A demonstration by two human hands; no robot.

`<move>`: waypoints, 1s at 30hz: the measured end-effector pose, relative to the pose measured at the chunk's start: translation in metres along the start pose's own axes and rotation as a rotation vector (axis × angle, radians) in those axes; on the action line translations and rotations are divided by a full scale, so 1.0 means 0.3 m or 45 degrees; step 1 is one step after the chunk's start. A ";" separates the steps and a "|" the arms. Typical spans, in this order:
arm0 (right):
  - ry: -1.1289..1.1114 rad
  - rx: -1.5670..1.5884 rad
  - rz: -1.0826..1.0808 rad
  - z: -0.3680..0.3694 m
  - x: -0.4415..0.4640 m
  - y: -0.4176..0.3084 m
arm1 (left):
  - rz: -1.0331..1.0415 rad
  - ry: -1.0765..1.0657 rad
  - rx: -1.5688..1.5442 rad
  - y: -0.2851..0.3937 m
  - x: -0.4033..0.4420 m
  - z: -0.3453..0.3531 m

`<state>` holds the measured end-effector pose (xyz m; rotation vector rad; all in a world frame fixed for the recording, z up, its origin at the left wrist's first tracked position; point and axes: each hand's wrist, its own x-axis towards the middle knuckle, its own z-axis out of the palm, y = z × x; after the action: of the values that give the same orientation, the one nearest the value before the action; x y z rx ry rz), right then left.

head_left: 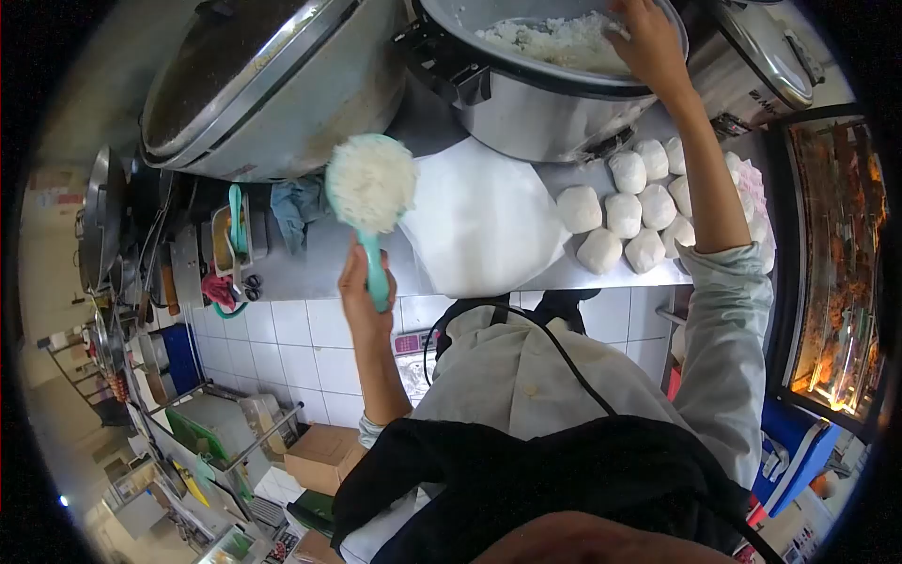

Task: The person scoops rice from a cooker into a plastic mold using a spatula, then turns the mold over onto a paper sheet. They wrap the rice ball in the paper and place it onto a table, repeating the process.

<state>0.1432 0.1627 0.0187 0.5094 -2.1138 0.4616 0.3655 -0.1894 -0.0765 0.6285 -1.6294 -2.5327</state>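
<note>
My left hand (365, 289) is closed round the handle of a teal rice scoop (378, 274). Its bowl is heaped with white cooked rice (374, 183), held above the counter at the left edge of a stack of white paper sheets (484, 221). At the upper right, my right hand (650, 47) reaches over the rim of a large rice cooker (545, 122), above the cooked rice (554, 42) inside. Its visible fingers are apart, and I see nothing in them. Several white paper-wrapped bundles (624, 214) sit in rows beneath my right forearm.
Another large lidded pot (282, 113) stands at the left, and a further steel cooker (752, 56) at the right. A small container (230, 235) with a teal utensil and a blue cloth (296, 211) lie left on the counter (352, 254). A lit glass cabinet (836, 273) borders the right.
</note>
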 end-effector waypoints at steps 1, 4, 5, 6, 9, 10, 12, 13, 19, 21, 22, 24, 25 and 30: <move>-0.011 0.000 0.007 0.001 0.003 0.005 | -0.040 0.049 0.075 -0.042 -0.012 -0.013; -0.120 0.109 0.354 -0.012 0.025 -0.011 | 0.507 -0.079 0.755 -0.302 0.022 -0.141; -0.130 0.112 0.352 -0.028 0.046 -0.022 | 0.945 -0.047 1.242 -0.320 0.025 -0.096; -0.251 0.009 0.502 -0.047 0.075 -0.032 | 1.059 -0.058 1.558 -0.385 0.031 -0.096; -0.217 -0.047 0.535 -0.074 0.067 -0.067 | 1.164 -0.485 2.174 -0.531 0.015 -0.119; -0.056 0.001 0.413 -0.084 0.066 -0.074 | 1.168 -0.490 2.166 -0.535 0.024 -0.124; 0.137 0.046 0.111 -0.114 0.069 -0.085 | 1.129 -0.555 2.236 -0.536 0.043 -0.130; 0.134 0.040 0.116 -0.124 0.066 -0.105 | 1.128 -0.565 2.235 -0.537 0.042 -0.130; -0.188 -0.294 0.364 -0.115 0.036 -0.075 | 1.103 -0.627 2.061 -0.510 0.048 -0.126; 0.049 -0.057 0.036 -0.090 0.020 -0.079 | 0.947 -0.532 1.653 -0.510 0.050 -0.142; 0.102 0.007 0.066 -0.091 0.011 -0.097 | 0.949 -0.534 1.656 -0.516 0.050 -0.150; 0.146 0.070 0.096 -0.105 -0.034 -0.147 | 0.983 -0.233 1.326 -0.536 0.041 -0.163; 0.101 -0.022 0.200 -0.119 -0.083 -0.189 | 0.973 -0.231 1.323 -0.531 0.047 -0.171; -0.510 0.420 -0.109 0.009 -0.541 -0.356 | 0.851 0.182 1.484 -0.437 0.141 -0.263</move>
<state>0.2811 0.1011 -0.1035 0.9428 -2.3938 0.7117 0.3774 -0.2112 -0.2335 0.1882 -2.5594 -0.9287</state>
